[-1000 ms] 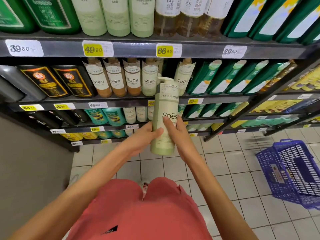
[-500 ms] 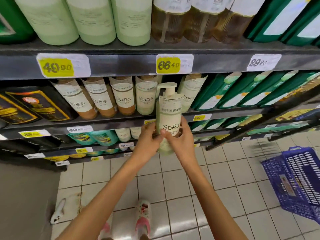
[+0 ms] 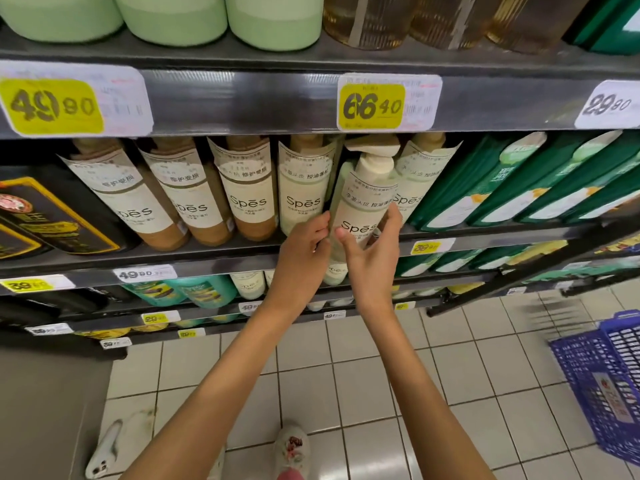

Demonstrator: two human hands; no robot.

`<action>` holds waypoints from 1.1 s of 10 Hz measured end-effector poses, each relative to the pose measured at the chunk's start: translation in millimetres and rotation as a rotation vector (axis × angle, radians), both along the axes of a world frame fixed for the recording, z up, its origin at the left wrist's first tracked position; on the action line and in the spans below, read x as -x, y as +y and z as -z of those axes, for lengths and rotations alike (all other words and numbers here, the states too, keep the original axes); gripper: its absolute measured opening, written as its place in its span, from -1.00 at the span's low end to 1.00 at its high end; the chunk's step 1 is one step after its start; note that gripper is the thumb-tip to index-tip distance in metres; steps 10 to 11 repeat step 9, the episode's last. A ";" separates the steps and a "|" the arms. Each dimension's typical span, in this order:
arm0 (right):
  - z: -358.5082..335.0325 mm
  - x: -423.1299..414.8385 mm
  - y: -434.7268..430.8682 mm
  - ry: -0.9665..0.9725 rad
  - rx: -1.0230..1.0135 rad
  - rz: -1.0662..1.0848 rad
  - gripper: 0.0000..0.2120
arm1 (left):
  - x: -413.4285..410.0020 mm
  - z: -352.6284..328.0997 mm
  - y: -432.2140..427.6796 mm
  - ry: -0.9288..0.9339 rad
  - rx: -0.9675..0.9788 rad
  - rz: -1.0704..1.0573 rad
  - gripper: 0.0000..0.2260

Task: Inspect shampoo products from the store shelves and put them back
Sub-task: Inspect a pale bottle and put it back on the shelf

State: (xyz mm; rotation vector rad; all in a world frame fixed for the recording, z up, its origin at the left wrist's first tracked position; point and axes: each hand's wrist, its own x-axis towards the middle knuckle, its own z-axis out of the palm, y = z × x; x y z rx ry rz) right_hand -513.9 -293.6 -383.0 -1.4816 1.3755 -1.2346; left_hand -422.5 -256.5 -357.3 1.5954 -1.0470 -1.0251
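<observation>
A pale green Spēs pump bottle (image 3: 363, 199) stands tilted in the gap between two like bottles on the middle shelf (image 3: 214, 251). Its pump head sits just under the shelf above. My right hand (image 3: 372, 252) wraps the bottle's lower right side, thumb across the label. My left hand (image 3: 303, 251) presses against its lower left side with fingers curled. The bottle's base is hidden behind my hands.
Brown Spēs bottles (image 3: 194, 199) and black bottles (image 3: 45, 216) stand to the left, green bottles (image 3: 485, 181) to the right. A blue shopping basket (image 3: 602, 386) sits on the tiled floor at right. Lower shelves hold more bottles. My feet show at the bottom.
Both hands have lifted the bottle from chest height up and forward into the shelf gap. The view has closed in on the shelves.
</observation>
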 end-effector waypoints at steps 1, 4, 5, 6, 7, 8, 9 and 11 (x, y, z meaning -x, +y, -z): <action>7.4 -2.8 -5.6 0.054 0.066 0.026 -0.33 | -1.4 4.3 0.4 0.047 0.028 0.002 -0.61; 9.5 -27.3 -21.2 -0.033 0.059 0.214 -0.44 | -14.8 19.8 15.9 0.041 -0.004 -0.009 -0.72; 5.3 -29.4 -23.1 0.026 0.096 0.222 -0.44 | -18.5 18.5 18.3 0.045 -0.009 -0.059 -0.75; 1.4 -28.8 -25.0 0.063 0.066 0.192 -0.45 | -19.9 11.7 18.5 0.062 0.006 -0.116 -0.77; -10.0 -24.5 -12.3 0.112 -0.012 0.173 -0.48 | -18.4 -1.8 23.3 0.068 0.034 -0.191 -0.80; -34.4 -21.2 13.4 0.058 -0.003 0.167 -0.76 | -20.1 -22.0 33.2 0.074 0.038 -0.243 -0.80; -75.3 -16.9 47.2 -0.018 0.055 0.035 -0.89 | -20.6 -51.8 59.3 0.023 0.084 -0.296 -0.77; -75.3 -16.9 47.2 -0.018 0.055 0.035 -0.89 | -20.6 -51.8 59.3 0.023 0.084 -0.296 -0.77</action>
